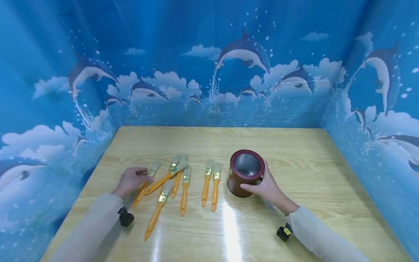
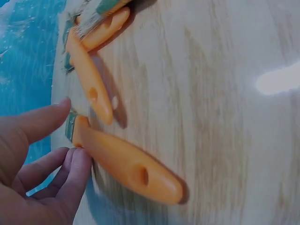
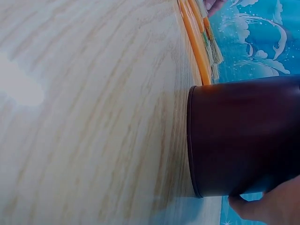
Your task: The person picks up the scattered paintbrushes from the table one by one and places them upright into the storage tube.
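Note:
My left hand (image 1: 132,181) is at the leftmost paintbrush (image 1: 140,194), which lies on the table with its bristles pointing away. In the left wrist view, fingertips are right at the neck of that orange-handled brush (image 2: 133,171), and the thumb stands apart on the other side of it. My right hand (image 1: 266,186) grips a dark red, open-topped metal can (image 1: 240,187) from its right side, thumb across the front. The can stands upright on the table; its inside is grey metal. In the right wrist view, the thumb lies along the can's wall (image 3: 243,140).
Right of the left hand, several paintbrushes (image 1: 158,183) lie crossed in a loose pile, one larger brush (image 1: 155,218) nearest the front. Two more brushes (image 1: 205,187) lie side by side left of the can. A blue dolphin-print curtain (image 1: 209,72) borders the wooden table (image 1: 294,145).

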`<state>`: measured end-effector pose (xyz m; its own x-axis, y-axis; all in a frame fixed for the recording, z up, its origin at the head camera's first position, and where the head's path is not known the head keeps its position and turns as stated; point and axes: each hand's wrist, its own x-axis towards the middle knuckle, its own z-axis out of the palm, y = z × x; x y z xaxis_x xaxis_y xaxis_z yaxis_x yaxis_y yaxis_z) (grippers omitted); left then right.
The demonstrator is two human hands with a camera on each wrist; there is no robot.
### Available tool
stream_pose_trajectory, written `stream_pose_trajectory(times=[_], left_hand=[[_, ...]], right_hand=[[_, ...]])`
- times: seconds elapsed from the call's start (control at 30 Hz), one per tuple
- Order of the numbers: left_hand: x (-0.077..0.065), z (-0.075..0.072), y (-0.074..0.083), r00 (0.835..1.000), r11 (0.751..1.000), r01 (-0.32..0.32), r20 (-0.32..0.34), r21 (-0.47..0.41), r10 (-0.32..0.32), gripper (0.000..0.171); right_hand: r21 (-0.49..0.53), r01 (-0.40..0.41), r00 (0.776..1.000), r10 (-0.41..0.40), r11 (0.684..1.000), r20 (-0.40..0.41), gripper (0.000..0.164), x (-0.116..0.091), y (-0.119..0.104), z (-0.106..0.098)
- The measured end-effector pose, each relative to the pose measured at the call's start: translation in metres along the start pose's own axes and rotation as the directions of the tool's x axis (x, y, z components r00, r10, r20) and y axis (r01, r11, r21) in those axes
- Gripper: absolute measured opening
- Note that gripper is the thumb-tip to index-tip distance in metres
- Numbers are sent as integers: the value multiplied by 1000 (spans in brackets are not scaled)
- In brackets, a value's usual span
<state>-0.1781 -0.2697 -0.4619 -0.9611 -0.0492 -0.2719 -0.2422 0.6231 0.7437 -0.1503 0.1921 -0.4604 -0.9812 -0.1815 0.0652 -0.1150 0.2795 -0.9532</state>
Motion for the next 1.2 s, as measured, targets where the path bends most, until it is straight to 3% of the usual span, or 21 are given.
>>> stream_pose_trajectory(times=[0.17, 0.4, 0.6, 0.97, 1.1, 1.2], left_hand=[[5, 9, 1, 996, 999, 41, -77, 32, -38, 51], [8, 10, 2, 992, 999, -6, -125, 42, 11, 43], [9, 7, 3, 994, 999, -22, -104, 34, 25, 42], [11, 3, 3, 999, 999, 36, -20, 4, -36, 42], [11, -3, 1, 998, 999, 46, 30, -16, -46, 46], [11, -10, 4, 999, 998, 37, 31, -54, -36, 46]], right_hand=[[13, 6, 1000, -6, 1000, 6, 102, 0, 1, 1], [30, 8, 1000, -8, 1000, 14, 103, -1, 2, 2], [33, 11, 1000, -11, 999, 11, 104, -2, 1, 1], [41, 17, 1000, -17, 999, 0, 101, 2, 4, 1], [30, 7, 1000, -7, 1000, -2, 101, 2, 3, 1], [18, -7, 1000, 7, 1000, -5, 102, 3, 2, 1]])
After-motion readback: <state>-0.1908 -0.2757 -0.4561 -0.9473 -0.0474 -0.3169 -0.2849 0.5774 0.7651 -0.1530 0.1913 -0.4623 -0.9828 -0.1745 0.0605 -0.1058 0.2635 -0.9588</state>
